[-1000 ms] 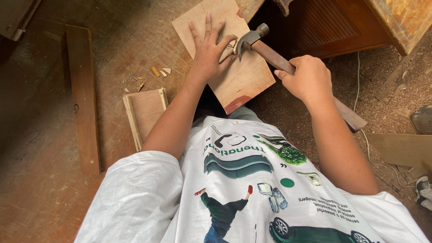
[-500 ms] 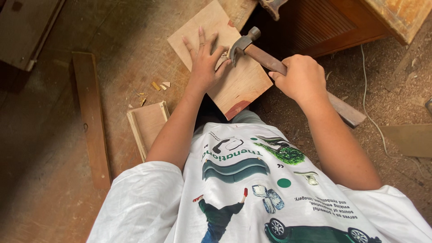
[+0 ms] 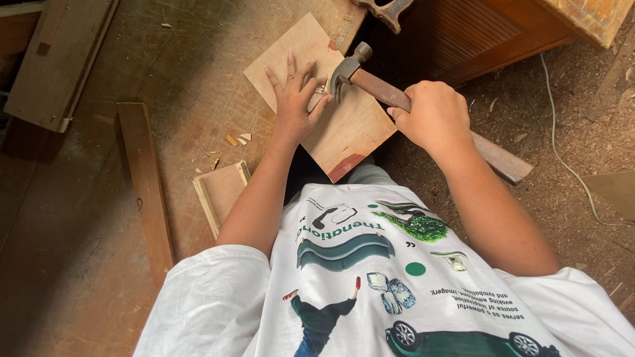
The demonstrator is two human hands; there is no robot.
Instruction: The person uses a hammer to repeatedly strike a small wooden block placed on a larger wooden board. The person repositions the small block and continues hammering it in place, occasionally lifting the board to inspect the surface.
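A square plywood panel (image 3: 350,125) lies on the wooden workbench (image 3: 165,73). My left hand (image 3: 294,99) presses flat on the panel with fingers spread. My right hand (image 3: 433,116) grips the wooden handle of a claw hammer (image 3: 347,69). The hammer's metal head rests next to the fingertips of my left hand, over the panel. Whatever small thing lies under the hammer head is too small to tell.
A long wooden strip (image 3: 145,188) lies at the left of the bench. A small framed wooden piece (image 3: 221,192) sits near my left forearm, with wood chips (image 3: 235,140) beside it. A wooden cabinet (image 3: 489,33) stands at the upper right. A thin cable (image 3: 562,145) runs over the sawdust floor.
The hammer head has come down slightly closer to my left hand's fingers. The view has shifted a little; my left hand stays on the panel.
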